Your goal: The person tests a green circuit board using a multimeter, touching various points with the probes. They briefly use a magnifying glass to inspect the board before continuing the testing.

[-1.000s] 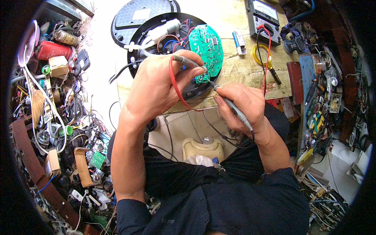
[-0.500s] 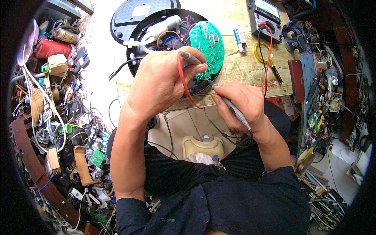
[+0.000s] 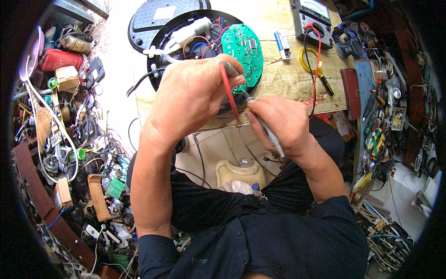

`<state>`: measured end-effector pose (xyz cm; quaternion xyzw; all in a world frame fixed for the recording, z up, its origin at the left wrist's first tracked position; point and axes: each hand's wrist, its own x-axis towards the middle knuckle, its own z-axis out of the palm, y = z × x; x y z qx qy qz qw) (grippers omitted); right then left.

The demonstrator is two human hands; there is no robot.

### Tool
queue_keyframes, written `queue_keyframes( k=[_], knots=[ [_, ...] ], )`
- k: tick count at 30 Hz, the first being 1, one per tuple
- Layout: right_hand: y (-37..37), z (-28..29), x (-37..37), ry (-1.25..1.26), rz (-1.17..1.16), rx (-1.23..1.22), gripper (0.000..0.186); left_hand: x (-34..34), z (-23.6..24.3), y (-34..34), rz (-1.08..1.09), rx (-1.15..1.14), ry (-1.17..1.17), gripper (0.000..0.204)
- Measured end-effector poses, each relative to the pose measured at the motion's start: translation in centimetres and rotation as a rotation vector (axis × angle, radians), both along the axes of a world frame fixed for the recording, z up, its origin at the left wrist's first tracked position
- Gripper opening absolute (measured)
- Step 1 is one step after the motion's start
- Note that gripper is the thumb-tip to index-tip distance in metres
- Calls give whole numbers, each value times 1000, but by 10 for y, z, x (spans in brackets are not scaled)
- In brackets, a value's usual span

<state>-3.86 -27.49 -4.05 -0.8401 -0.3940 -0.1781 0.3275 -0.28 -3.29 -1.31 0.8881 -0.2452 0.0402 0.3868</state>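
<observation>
Our left hand [image 3: 188,95] pinches a grey probe [image 3: 231,69] with a red lead; our right hand [image 3: 282,122] grips a second grey probe [image 3: 270,134]. Both point at the near end of the green circuit board [image 3: 240,53], which lies over the right side of the black housing [image 3: 154,44]; we cannot tell whether either tip touches. We should press lightly, tips apart, and glance at the meter [image 3: 320,41].

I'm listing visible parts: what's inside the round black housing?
Inside the black housing, a white cylinder and coloured wires show; a green circuit board overlaps its right side. What lies beneath the board and behind the left hand cannot be seen.
</observation>
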Motion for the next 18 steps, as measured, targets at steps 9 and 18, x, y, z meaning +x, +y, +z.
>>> queue_keyframes(
  k=[9,18],
  knots=[
    [8,-1,-3,-100,-42,-134,31,0,-1,-6,-14,33,-35,13],
    [10,0,-5,-91,-63,-170,30,0,-4,-8,-1,45,-63,13]
  ],
)
